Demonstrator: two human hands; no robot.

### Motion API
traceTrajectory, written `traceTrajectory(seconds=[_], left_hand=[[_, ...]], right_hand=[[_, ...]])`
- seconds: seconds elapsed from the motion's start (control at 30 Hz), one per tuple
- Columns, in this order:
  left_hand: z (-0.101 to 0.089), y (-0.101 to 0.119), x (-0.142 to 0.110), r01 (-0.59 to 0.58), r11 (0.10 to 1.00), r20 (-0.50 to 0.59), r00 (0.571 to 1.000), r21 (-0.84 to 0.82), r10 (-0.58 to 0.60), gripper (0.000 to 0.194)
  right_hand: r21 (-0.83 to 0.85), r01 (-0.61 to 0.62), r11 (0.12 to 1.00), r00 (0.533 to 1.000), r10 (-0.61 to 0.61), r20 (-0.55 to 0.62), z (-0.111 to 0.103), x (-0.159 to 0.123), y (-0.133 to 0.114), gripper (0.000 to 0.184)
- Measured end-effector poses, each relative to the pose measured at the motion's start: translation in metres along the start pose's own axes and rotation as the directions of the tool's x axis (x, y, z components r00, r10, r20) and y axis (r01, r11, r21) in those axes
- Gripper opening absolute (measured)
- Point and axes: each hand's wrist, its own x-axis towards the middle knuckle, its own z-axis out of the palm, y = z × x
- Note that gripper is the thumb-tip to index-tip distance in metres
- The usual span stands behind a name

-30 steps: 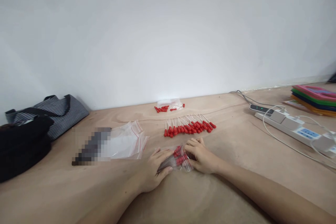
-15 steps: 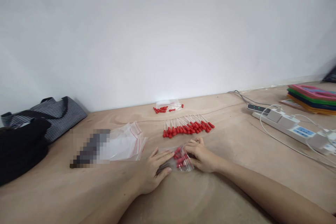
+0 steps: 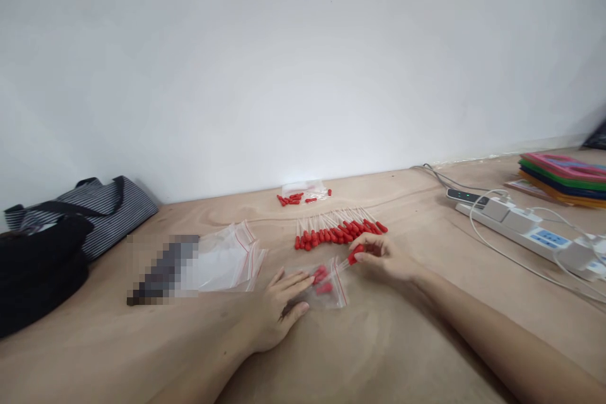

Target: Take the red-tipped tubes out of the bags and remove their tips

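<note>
Pinching red-tipped sticks (image 3: 355, 255) in closed fingers (image 3: 371, 240), the right hand (image 3: 389, 259) has shifted from the clear bag (image 3: 337, 297), leaving their tips outside; the left hand (image 3: 277, 312), fingers spread, pins it to the worktop (image 3: 374, 353).

Wall (image 3: 303, 76): evenly bright, palest low in the middle, greyer towards the upper corners; the light source is out of view.
Tabletop (image 3: 416, 227): dull, diffuse sheen, with soft shadow along the right forearm (image 3: 492, 322).
Clear bag (image 3: 338, 297): faint highlights, contents hazy.
Red tips (image 3: 354, 255) in the right hand (image 3: 382, 255): slightly soft.
Black bag (image 3: 42, 271): deep and dark, little detail.
Dark patch (image 3: 165, 265): coarsely pixelated (blocky squares, unlike ordinary blur).
Edges: wide-angle stretching.
</note>
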Motion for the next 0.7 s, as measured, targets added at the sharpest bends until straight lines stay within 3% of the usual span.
traceTrajectory(seconds=[0.17, 0.23, 0.33, 0.4, 0.5, 0.6, 0.63, 0.7], left_hand=[[0.003, -0.002, -0.002, -0.011, 1.000, -0.029, 1.000, -0.010, 0.011, 0.044], [0.004, -0.004, -0.002, -0.009, 0.999, -0.130, 0.991, -0.045, 0.003, 0.046], [0.004, -0.007, 0.003, 0.043, 0.979, -0.368, 0.923, -0.199, -0.116, 0.036], [0.000, -0.007, 0.012, 0.101, 0.909, -0.409, 0.869, -0.405, -0.279, 0.029], [-0.009, -0.004, 0.029, 0.190, 0.625, -0.231, 0.818, -0.757, -0.527, 0.027], [-0.017, -0.002, 0.046, 0.239, 0.286, -0.002, 0.764, -0.928, -0.645, 0.022], [-0.019, -0.002, 0.050, 0.251, 0.228, 0.039, 0.748, -0.941, -0.663, 0.019], [-0.021, -0.006, 0.057, 0.285, 0.197, 0.074, 0.720, -0.938, -0.690, 0.014]], right_hand=[[0.247, -0.028, 0.969, 0.982, 0.073, -0.175, -0.038, 0.006, 0.001, 0.022], [0.314, 0.031, 0.949, 0.954, 0.066, -0.294, -0.044, 0.012, 0.000, 0.023], [0.287, 0.126, 0.950, 0.886, 0.022, -0.463, -0.030, 0.024, -0.007, 0.024], [0.160, 0.185, 0.970, 0.867, -0.085, -0.490, -0.007, 0.033, -0.013, 0.021], [-0.181, 0.326, 0.928, 0.850, -0.372, -0.374, 0.034, 0.042, -0.020, 0.013], [-0.395, 0.515, 0.761, 0.809, -0.584, -0.071, 0.067, 0.048, -0.021, 0.018], [-0.440, 0.571, 0.693, 0.782, -0.623, 0.033, 0.074, 0.049, -0.020, 0.020], [-0.482, 0.632, 0.607, 0.750, -0.635, 0.183, 0.081, 0.051, -0.018, 0.020]])
